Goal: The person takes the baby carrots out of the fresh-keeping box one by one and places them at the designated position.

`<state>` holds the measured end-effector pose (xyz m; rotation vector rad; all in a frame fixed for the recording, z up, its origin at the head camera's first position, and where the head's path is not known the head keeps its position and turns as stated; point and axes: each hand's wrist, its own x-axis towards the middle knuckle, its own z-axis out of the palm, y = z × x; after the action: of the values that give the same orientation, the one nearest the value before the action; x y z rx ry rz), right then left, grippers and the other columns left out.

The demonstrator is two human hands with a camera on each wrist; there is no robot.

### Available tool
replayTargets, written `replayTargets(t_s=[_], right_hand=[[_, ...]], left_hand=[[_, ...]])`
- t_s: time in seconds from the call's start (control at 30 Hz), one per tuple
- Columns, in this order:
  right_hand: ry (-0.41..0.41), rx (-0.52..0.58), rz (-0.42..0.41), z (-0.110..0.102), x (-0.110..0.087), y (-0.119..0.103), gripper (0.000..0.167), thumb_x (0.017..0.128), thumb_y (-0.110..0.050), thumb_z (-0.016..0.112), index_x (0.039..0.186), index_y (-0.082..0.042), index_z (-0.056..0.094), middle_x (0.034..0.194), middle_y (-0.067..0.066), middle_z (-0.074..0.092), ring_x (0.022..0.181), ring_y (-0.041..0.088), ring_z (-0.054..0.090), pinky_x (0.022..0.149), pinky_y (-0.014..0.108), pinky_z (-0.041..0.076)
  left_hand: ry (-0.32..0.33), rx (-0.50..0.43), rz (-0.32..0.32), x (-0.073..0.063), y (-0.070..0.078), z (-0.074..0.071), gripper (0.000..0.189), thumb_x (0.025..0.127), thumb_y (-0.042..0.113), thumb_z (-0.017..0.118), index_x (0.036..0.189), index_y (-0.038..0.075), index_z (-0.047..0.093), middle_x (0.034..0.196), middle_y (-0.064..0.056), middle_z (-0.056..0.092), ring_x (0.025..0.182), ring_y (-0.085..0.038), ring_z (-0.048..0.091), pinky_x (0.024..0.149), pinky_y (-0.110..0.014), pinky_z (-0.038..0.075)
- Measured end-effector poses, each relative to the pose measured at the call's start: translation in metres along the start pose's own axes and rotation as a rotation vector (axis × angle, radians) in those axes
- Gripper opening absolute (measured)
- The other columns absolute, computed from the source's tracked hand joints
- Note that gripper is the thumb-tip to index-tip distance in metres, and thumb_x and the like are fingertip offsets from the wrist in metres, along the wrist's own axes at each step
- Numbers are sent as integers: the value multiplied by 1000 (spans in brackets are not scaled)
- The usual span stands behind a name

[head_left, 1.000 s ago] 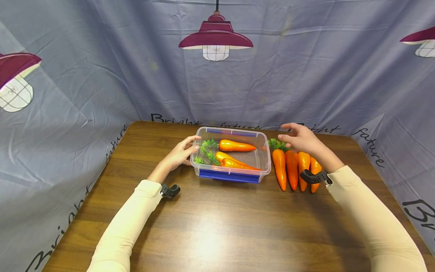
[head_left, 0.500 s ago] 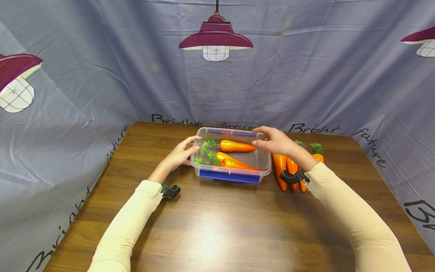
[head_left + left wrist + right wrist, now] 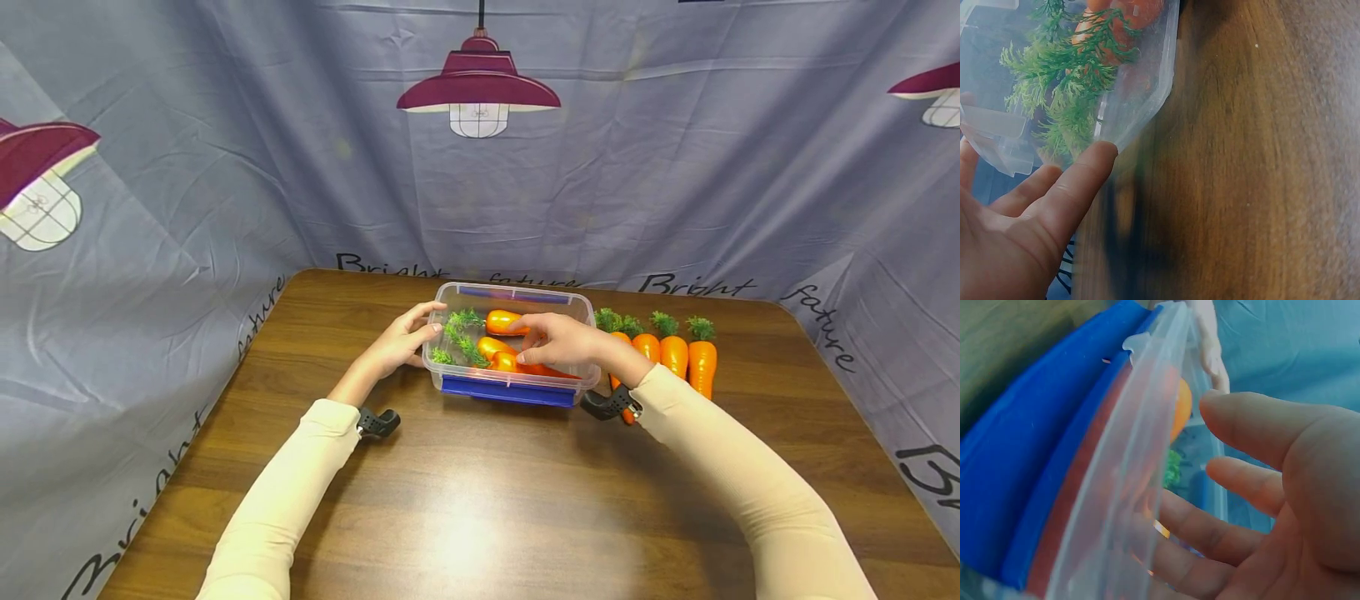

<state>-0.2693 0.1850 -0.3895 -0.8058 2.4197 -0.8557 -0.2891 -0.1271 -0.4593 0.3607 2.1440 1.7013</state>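
A clear plastic box [image 3: 576, 310] with a blue latch [image 3: 506, 392] along its front sits on the table. Three orange carrots lie inside: one at the back [image 3: 502, 322], two nearer the front [image 3: 501, 362], their green tops [image 3: 465, 320] pointing left. At the box's left end my left hand [image 3: 397, 343] touches the rim with mostly straight fingers; the left wrist view shows a fingertip [image 3: 1105, 150] against the corner. My right hand [image 3: 566, 340] reaches over the box, its fingers above the carrots. Spread fingers [image 3: 1191, 525] with nothing between them appear in the right wrist view.
Several more carrots [image 3: 702, 367] lie side by side right of the box, green tops towards the back, partly behind the right forearm. A grey-blue printed curtain [image 3: 637, 192] hangs behind the wooden table [image 3: 450, 483].
My right hand has moved left from above the loose carrots, past the box's right rim, to over the carrots inside. The left hand and the box have stayed put.
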Motion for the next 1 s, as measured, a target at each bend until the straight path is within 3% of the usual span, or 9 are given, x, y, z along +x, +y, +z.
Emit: replayTargets(t_s=[0.33, 0.7, 1.0], right_hand=[[-97, 22, -44, 13, 11, 7, 47, 96, -11, 66, 141, 2, 55, 137, 20, 62, 120, 35, 64, 104, 46, 54], [-203, 40, -35, 10, 17, 9, 45, 99, -14, 62, 141, 1, 55, 130, 17, 65, 114, 26, 63, 101, 38, 53], [-212, 75, -48, 10, 18, 10, 44, 100, -13, 61, 140, 4, 53, 131, 20, 63, 116, 29, 62, 102, 39, 53]], left_hand=[[2, -1, 3, 0, -1, 1, 51, 108, 24, 49, 157, 18, 36, 152, -25, 43, 128, -46, 55, 77, -47, 65], [-4, -6, 5, 0, -1, 1, 50, 108, 25, 49, 156, 19, 36, 151, -25, 43, 130, -46, 54, 77, -47, 65], [-1, 6, 6, 0, -1, 1, 50, 109, 24, 48, 156, 19, 36, 152, -25, 43, 128, -47, 55, 76, -46, 65]])
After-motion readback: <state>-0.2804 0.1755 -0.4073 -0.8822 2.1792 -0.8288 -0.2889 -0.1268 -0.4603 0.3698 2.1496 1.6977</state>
